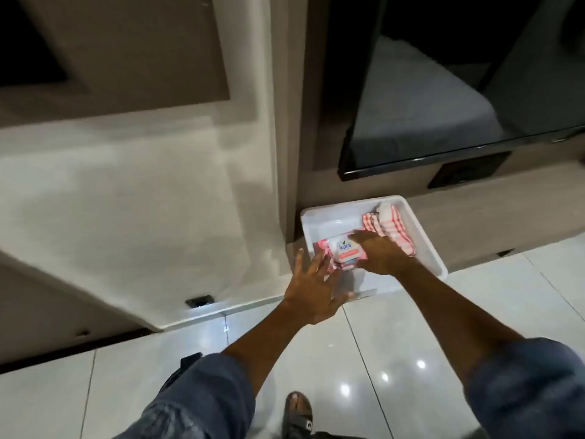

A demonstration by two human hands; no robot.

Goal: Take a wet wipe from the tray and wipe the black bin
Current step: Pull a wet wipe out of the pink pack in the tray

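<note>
Head view looks down on a white tray (430,245) standing on a low ledge at floor level, and everything below is placed relative to that tray. Inside its near-left part lies the wet wipe pack (345,251), pink and white with a label flap facing up — its long axis runs roughly from the tray's left wall toward its middle. The right hand (380,251) rests palm-down just to the right of the pack, fingers laid fairly flat and close together with the tips touching the pack's upper right edge; I cannot tell whether they have pinched the flap. The left hand (316,289) hovers over the tray's near-left corner, fingers spread wide and holding nothing, its tips just at the pack's left end.

So the pack sits between the two hands, the right one nearer the flap; my judgement is that the left would steady the pack while the right lifts a wipe.

A red-checked cloth (389,229) is bunched in the tray's far-right part, touching the right hand's far side — it could snag. No black bin is clearly identifiable in view.
</note>
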